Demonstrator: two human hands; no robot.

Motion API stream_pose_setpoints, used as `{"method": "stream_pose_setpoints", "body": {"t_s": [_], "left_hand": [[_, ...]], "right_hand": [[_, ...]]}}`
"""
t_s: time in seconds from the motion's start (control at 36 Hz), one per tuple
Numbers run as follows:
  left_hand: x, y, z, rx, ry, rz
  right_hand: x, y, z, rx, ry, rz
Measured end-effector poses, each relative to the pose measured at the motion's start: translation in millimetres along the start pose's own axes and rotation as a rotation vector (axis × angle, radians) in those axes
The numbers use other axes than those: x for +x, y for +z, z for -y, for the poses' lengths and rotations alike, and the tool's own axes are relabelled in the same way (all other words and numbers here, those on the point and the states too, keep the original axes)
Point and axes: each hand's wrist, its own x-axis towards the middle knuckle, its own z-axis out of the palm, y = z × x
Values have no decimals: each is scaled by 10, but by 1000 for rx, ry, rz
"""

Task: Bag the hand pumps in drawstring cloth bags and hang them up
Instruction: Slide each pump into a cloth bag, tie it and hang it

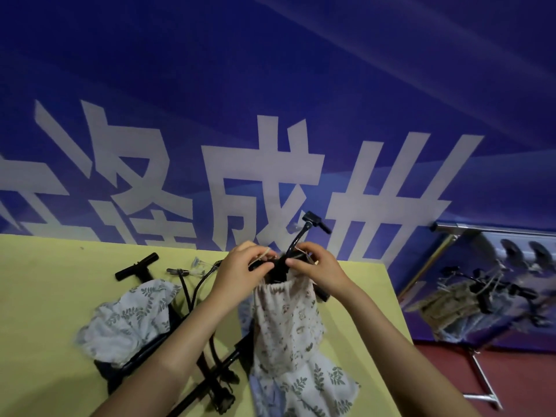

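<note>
Bagged pump, cloth bag [282,311]: left hand [240,266] and right hand [316,266] pinch drawstring [261,255]; should cinch evenly below handle, knot firmly.

A pale cream cloth bag [285,320] sprinkled with small brown and tan motifs is hanging at the centre, its cord [261,256] showing beige. Black is showing on the pump hose [301,239] rising toward one o'clock from that bag. At eight o'clock a white bag [132,317] patterned with grey-green leaf sprigs is lying on the yellow-green tabletop [45,296]; the same sprig print is showing on the white cloth [319,383] at six o'clock. Black pumps [137,267] are lying at nine o'clock. The wall banner [270,85] is glowing deep blue with large white characters. At four o'clock the floor [517,371] is showing dark red.
</note>
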Motion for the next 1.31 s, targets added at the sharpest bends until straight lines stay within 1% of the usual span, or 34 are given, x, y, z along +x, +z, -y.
{"method": "stream_pose_setpoints", "body": {"t_s": [0.08, 0.14, 0.22, 0.28, 0.36, 0.39, 0.44, 0.53, 0.58, 0.64, 0.69, 0.78, 0.83, 0.92, 0.97, 1.06, 1.11, 1.17, 1.25, 1.31], "left_hand": [[-28, -40, 65, -18, 3, -42], [-51, -53, 101, -42, -19, -97], [-98, -112, 115, -164, -93, -147], [-128, -171, 112, -257, -144, -132], [-171, -240, 122, -363, -157, -36], [-175, -256, 121, -356, -136, -6], [-160, -277, 113, -271, -49, 32], [-105, -264, 109, -115, 164, 69], [-102, -232, 133, -67, 281, 121], [-107, -221, 159, -70, 306, 152], [-137, -237, 166, -135, 245, 148], [-219, -262, 196, -305, 66, 154], [-270, -262, 198, -379, -24, 143], [-285, -269, 159, -391, -69, 126], [-272, -261, 126, -381, -77, 142], [-265, -224, 77, -372, -93, 142], [-268, -175, 36, -364, -97, 141], [-282, -111, -12, -390, -134, 149], [-355, -8, -105, -571, -228, 154], [-410, 37, -155, -659, -223, 146]], "right_hand": [[-16, 55, 4, -8, -36, 3], [-38, 100, 2, -24, -44, -42], [-72, 166, -11, -57, -27, -120], [-104, 182, 3, -48, -5, -164], [-163, 186, 19, -14, 3, -200], [-182, 187, 27, -3, 1, -197], [-222, 204, 46, 21, -16, -174], [-283, 248, 90, 47, -62, -126], [-301, 276, 130, 4, -100, -90], [-289, 300, 148, -67, -129, -90], [-278, 315, 150, -126, -140, -125], [-316, 336, 127, -178, -102, -168], [-358, 331, 101, -315, -114, -219], [-404, 295, 108, -526, -164, -274], [-434, 265, 147, -557, -145, -257], [-481, 236, 227, -519, -134, -279], [-523, 238, 304, -386, -120, -341], [-582, 274, 385, -224, -112, -332], [-710, 389, 425, -88, -178, -235], [-751, 456, 396, -113, -226, -241]]}}
